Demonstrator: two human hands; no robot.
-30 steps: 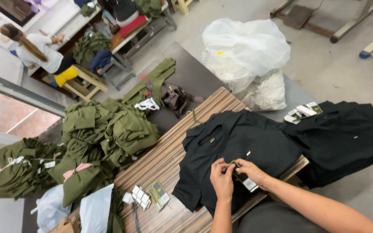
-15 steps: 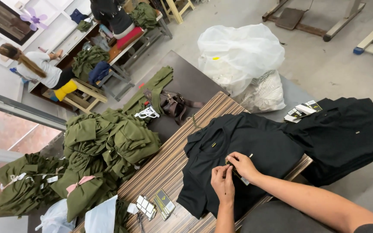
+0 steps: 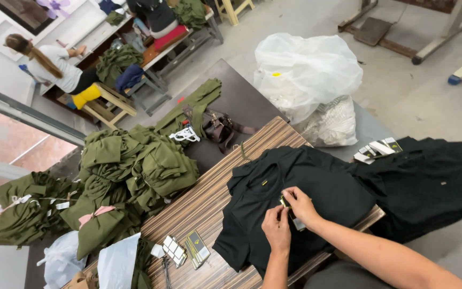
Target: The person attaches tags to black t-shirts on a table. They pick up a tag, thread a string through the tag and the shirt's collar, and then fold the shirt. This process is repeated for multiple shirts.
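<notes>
Both hands met over the black shirt (image 3: 295, 192), which lay flat on the striped desk (image 3: 204, 208). Left hand (image 3: 277, 230) and right hand (image 3: 301, 206) each pinched a small tag (image 3: 286, 203) at the shirt's front, fingers closed on it. Green garments (image 3: 135, 171) were piled to the left, more black garments (image 3: 429, 182) to the right, and spare tags (image 3: 185, 249) lay near the desk edge.

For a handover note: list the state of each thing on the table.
Black shirt: spread flat on board.
Tag: pinched by both hands.
Left hand: on tag.
Right hand: on tag.
Green garments: folded, piled.
White bag: full, bunched.
Brown bag: lying slumped.
</notes>
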